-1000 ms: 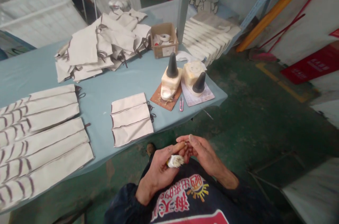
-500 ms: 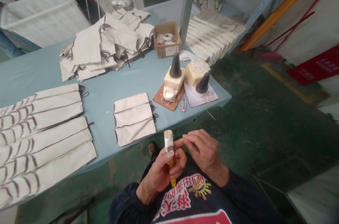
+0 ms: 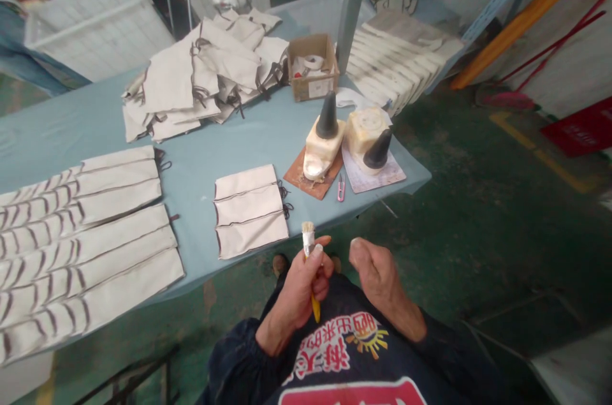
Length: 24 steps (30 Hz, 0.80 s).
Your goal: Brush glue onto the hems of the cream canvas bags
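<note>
My left hand [image 3: 302,287] is closed around a brush [image 3: 308,236] with a yellow handle, its pale bristles pointing up and away from me. Beside it, my right hand [image 3: 377,271] is curled closed, and whatever its fingers may hold is hidden. Both hands are over my dark printed apron [image 3: 344,354], just off the table's near edge. Three off-white fabric pieces [image 3: 251,210] with dark edging lie overlapped on the table, beyond my left hand. Past the brush, a cream glue container [image 3: 324,147] with a black cone stands on a brown board; a second container [image 3: 366,131] is next to it.
Overlapping rows of fabric pieces [image 3: 86,252] cover the left of the blue table [image 3: 191,175]. Behind them lies a loose heap [image 3: 205,76]. Pink thread snips [image 3: 341,188], a cardboard box [image 3: 313,89] and a metal post [image 3: 354,6] are farther right. A person's leg [image 3: 33,60] shows far left.
My right hand has drawn away to the right from the brush and left fingers, and its fingers have curled in. The left hand still holds the brush. The whole view has shifted slightly.
</note>
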### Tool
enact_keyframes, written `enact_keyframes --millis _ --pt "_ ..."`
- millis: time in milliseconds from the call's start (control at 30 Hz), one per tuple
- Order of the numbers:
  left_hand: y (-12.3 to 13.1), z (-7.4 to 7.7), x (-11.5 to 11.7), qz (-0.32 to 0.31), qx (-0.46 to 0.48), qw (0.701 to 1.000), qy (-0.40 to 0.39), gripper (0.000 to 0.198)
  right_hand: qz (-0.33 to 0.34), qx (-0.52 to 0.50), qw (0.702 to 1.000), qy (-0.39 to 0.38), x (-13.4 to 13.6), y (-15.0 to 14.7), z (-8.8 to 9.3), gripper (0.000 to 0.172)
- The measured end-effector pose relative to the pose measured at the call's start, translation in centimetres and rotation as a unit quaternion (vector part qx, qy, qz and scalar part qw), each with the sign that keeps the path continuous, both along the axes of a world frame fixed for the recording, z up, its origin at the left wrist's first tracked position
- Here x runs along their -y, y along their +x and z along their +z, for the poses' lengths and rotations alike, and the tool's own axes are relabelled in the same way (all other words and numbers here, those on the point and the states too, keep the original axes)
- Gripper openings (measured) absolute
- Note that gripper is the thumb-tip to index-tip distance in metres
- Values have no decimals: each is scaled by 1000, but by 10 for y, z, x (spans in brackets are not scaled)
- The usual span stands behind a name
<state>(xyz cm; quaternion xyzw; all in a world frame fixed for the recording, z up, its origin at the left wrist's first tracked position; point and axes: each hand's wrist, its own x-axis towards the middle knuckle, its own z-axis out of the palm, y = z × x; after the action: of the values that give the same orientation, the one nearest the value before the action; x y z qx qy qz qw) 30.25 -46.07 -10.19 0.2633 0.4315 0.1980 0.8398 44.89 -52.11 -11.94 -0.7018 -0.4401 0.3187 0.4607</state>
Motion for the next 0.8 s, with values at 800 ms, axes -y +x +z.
enact_keyframes --millis 800 --pt "-15 -9 -2 17 -198 928 315 111 5 -229 973 20 24 -11 18 52"
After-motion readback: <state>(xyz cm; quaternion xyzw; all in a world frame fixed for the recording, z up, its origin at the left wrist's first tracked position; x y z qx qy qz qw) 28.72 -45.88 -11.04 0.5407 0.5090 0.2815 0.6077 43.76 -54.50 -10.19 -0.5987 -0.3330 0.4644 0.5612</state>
